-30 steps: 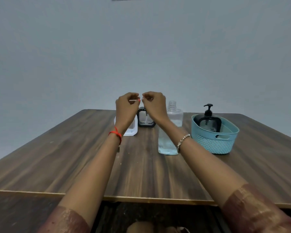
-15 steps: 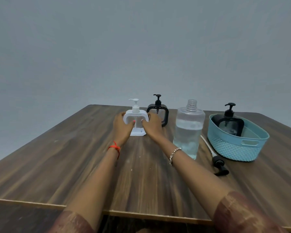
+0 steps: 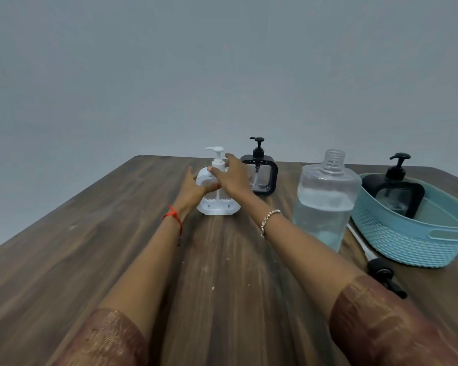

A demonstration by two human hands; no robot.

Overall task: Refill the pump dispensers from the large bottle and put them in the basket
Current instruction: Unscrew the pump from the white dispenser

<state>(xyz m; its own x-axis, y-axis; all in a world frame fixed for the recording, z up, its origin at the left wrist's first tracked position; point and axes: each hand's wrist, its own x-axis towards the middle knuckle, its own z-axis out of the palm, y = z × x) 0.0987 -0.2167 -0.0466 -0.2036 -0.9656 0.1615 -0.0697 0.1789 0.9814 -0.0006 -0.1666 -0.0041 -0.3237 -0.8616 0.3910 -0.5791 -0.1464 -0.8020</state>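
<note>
A white pump dispenser (image 3: 218, 204) stands on the wooden table (image 3: 90, 260) at the far middle. My left hand (image 3: 193, 190) grips its left side, thumb across the front. My right hand (image 3: 232, 175) hovers over its shoulder near the pump neck, fingers spread. A black-framed pump dispenser (image 3: 262, 173) stands just behind, to the right. The large clear bottle (image 3: 325, 202), uncapped and more than half full of liquid, stands at the right. Another black dispenser (image 3: 397, 191) sits inside the light blue basket (image 3: 407, 241).
A black pump head with its white tube (image 3: 378, 270) lies on the table between the large bottle and the basket. A plain grey wall rises behind the table's far edge.
My hands came down from in front of the camera onto the white dispenser. My right hand has since lifted from its side up toward the pump neck. The view has moved closer.
</note>
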